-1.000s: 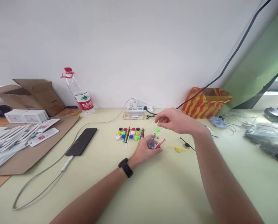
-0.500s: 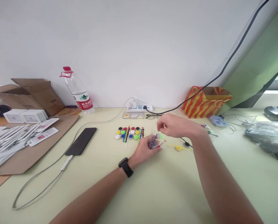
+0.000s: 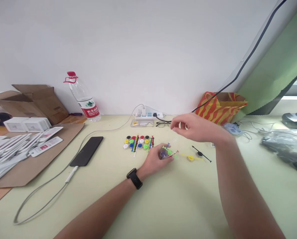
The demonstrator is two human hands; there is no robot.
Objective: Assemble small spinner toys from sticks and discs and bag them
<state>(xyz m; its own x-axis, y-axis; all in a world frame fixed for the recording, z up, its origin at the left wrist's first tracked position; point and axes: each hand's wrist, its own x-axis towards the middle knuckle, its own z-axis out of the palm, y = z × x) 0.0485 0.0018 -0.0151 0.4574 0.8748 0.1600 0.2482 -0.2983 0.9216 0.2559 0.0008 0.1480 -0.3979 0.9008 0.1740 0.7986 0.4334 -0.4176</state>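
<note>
We're up on the person's head, looking forward and down; forearms (image 3: pixel 101 209) run in from the lower edge, closest to the lens; left hand (image 3: pixel 154 160) and right hand (image 3: pixel 191 127) sit around mid-frame; pale tabletop (image 3: pixel 163 205) spreads wide below, white wall (image 3: pixel 148 49) facing us across the upper half.

The yellow spinner (image 3: pixel 190 158) looks smooth plastic, the bottle (image 3: pixel 89 104) glossy, the box (image 3: pixel 50 108) matt cardboard.
</note>
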